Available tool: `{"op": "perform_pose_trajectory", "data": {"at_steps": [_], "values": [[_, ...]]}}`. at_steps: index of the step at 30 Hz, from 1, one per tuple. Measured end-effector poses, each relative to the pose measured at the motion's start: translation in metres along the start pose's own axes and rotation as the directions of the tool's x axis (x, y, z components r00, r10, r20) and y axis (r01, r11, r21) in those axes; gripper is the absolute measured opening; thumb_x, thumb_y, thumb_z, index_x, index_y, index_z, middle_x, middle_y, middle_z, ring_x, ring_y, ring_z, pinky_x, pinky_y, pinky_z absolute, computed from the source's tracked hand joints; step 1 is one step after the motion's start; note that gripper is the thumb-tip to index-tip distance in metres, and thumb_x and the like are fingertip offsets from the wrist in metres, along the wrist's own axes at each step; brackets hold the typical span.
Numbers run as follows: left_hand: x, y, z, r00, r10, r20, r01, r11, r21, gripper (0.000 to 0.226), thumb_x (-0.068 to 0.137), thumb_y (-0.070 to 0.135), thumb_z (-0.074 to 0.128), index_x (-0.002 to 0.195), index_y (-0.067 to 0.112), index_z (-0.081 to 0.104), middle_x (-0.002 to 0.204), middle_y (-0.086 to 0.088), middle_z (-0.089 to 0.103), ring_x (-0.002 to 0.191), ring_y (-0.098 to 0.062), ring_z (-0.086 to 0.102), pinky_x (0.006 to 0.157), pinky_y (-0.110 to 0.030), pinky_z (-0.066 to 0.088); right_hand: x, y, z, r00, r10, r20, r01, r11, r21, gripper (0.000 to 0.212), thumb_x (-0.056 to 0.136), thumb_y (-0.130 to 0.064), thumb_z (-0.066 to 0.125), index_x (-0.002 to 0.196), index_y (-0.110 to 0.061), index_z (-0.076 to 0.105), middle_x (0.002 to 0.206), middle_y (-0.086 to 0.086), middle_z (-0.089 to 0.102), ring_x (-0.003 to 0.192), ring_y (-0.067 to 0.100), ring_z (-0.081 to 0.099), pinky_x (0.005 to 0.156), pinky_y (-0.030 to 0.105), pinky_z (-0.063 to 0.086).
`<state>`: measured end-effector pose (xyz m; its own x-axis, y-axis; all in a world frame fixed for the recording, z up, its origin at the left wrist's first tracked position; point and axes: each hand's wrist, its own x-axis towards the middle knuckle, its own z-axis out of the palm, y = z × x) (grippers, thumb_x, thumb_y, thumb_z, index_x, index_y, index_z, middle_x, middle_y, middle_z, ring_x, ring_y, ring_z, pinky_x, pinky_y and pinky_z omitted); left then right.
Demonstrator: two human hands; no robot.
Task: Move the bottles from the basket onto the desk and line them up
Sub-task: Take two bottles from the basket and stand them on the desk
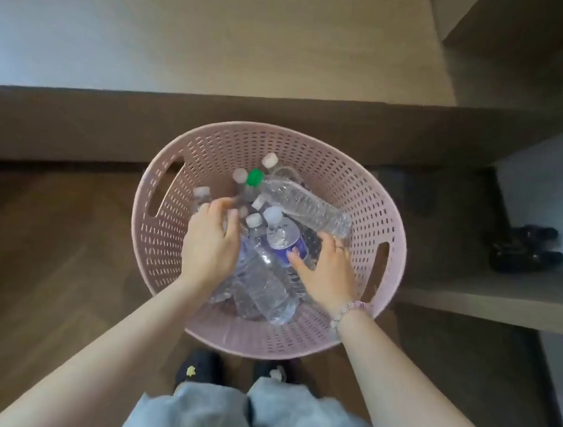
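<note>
A round pink perforated basket (370, 201) stands on the floor in front of my feet, holding several clear plastic bottles. Most have white caps; one long bottle (305, 203) with a green cap lies across the top. A bottle with a purple label (287, 241) sits in the middle. My left hand (210, 241) is inside the basket, its fingers curled around a clear bottle near the left side. My right hand (326, 269) reaches in from the right, its fingers spread and touching the purple-label bottle. The desk top (204, 33) lies beyond the basket.
The desk's dark front edge (76, 117) runs just behind the basket. A lower shelf (492, 299) stands at the right, with dark objects (524, 250) above it. My black slippers (199, 370) stand on the wooden floor just under the basket's near rim.
</note>
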<state>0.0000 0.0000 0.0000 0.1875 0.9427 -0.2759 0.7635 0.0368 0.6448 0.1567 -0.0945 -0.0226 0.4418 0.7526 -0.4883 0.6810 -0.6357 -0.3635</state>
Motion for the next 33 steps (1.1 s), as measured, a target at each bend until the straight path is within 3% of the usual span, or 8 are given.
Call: {"op": "perform_pose_trajectory", "data": {"at_steps": [6,9,12,22,24,27,30,33], "values": [[0.031,-0.028,0.051,0.988,-0.019,-0.156,-0.021,0.967,-0.252,0.035,0.098,0.022,0.038,0.131,0.012,0.048,0.122,-0.004,0.056,0.114,-0.018,0.050,0.092,-0.027,0.034,0.039,0.006,0.056,0.998,0.058,0.022,-0.060,0.995,0.074,0.102,0.060,-0.068,0.071,0.136,-0.010,0.034,0.138,0.008,0.040,0.129,0.024,0.040,0.102,0.036,0.039],[0.043,-0.030,0.058,0.986,-0.032,-0.162,-0.031,0.928,-0.370,0.034,0.100,0.023,0.036,0.131,0.016,0.047,0.111,0.007,0.052,0.104,-0.010,0.048,0.086,-0.023,0.033,0.051,0.010,0.066,1.000,0.021,0.003,-0.021,1.000,-0.016,0.093,0.059,-0.063,0.076,0.125,-0.011,0.037,0.130,0.009,0.043,0.117,0.026,0.051,0.090,0.037,0.046],[0.052,-0.037,0.066,0.984,-0.065,-0.164,-0.013,0.899,-0.438,0.035,0.101,0.025,0.034,0.134,0.019,0.043,0.121,0.008,0.048,0.107,-0.003,0.040,0.090,-0.020,0.029,0.061,0.016,0.068,1.000,-0.020,-0.001,0.020,0.993,-0.120,0.087,0.059,-0.056,0.080,0.122,-0.013,0.037,0.124,0.008,0.048,0.111,0.026,0.054,0.082,0.035,0.047],[0.056,-0.044,0.059,0.958,-0.219,-0.184,0.074,0.813,-0.578,0.033,0.099,0.028,0.035,0.130,0.021,0.047,0.129,-0.002,0.054,0.118,-0.016,0.049,0.102,-0.030,0.038,0.063,0.023,0.071,0.998,-0.022,-0.051,0.023,0.999,0.022,0.070,0.057,-0.042,0.083,0.114,-0.023,0.047,0.115,0.000,0.054,0.101,0.022,0.059,0.080,0.034,0.050],[0.052,-0.045,0.050,0.947,-0.274,-0.169,0.121,0.788,-0.603,0.032,0.098,0.027,0.038,0.128,0.021,0.047,0.125,-0.001,0.054,0.112,-0.018,0.053,0.099,-0.036,0.043,0.062,0.023,0.067,0.998,-0.033,-0.055,0.037,0.996,0.078,0.066,0.057,-0.040,0.083,0.112,-0.026,0.048,0.113,-0.001,0.055,0.099,0.021,0.059,0.082,0.036,0.051],[0.037,-0.052,0.044,0.926,-0.375,-0.046,0.259,0.718,-0.646,0.043,0.088,0.024,0.054,0.128,0.013,0.044,0.119,-0.001,0.053,0.097,-0.016,0.053,0.088,-0.029,0.043,0.060,0.017,0.056,0.991,-0.093,-0.095,0.104,0.987,0.121,0.068,0.057,-0.039,0.082,0.116,-0.028,0.048,0.113,-0.003,0.055,0.100,0.018,0.058,0.084,0.036,0.051],[0.015,-0.049,0.048,0.839,-0.534,0.106,0.458,0.587,-0.667,0.083,0.062,0.034,0.066,0.135,0.008,0.036,0.130,-0.013,0.048,0.113,-0.031,0.052,0.100,-0.046,0.041,0.052,0.003,0.043,0.970,-0.210,-0.126,0.224,0.968,0.114,0.066,0.057,-0.037,0.081,0.115,-0.028,0.050,0.108,-0.005,0.054,0.096,0.015,0.057,0.079,0.034,0.052],[0.009,-0.032,0.058,0.747,-0.665,0.012,0.549,0.606,-0.576,0.088,0.073,0.028,0.071,0.140,0.002,0.021,0.144,-0.017,0.028,0.131,-0.035,0.033,0.110,-0.043,0.028,0.048,-0.005,0.031,0.952,-0.247,-0.180,0.277,0.946,0.167,0.064,0.055,-0.034,0.082,0.111,-0.027,0.054,0.105,-0.005,0.059,0.095,0.016,0.059,0.079,0.036,0.053]]}}
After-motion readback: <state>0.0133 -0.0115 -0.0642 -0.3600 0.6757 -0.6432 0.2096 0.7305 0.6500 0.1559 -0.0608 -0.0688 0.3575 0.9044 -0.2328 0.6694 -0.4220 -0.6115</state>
